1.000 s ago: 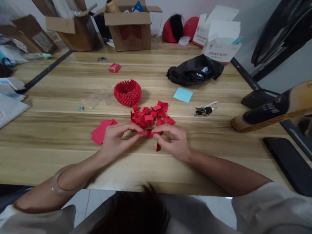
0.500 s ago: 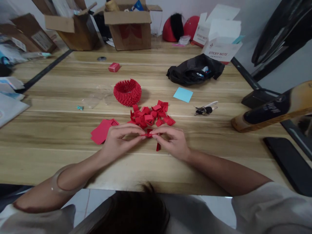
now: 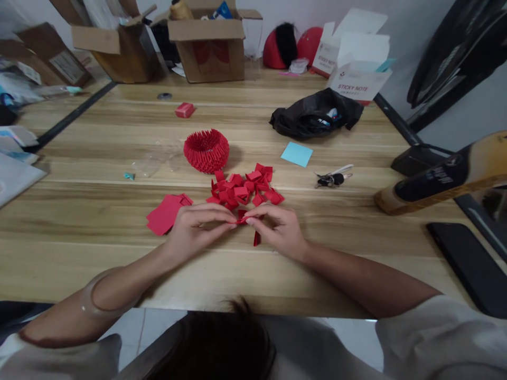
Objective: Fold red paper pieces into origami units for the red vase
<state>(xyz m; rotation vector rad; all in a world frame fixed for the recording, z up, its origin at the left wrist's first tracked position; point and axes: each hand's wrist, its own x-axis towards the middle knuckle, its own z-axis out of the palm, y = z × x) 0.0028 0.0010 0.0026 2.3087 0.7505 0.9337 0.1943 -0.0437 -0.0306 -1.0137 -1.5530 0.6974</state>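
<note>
Red paper (image 3: 240, 219) spans your left hand (image 3: 192, 224) and right hand (image 3: 282, 229), fingertips of each pinching it; uneven tugging could tear it, forward bumping scatter the folded pieces (image 3: 241, 193) just beyond.

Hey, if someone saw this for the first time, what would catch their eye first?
Probably the spiky red bowl shape near the middle of the wooden table. Just nearer the person lies a heap of folded red pieces. In front of that, the left hand and right hand pinch a small red piece.
</note>
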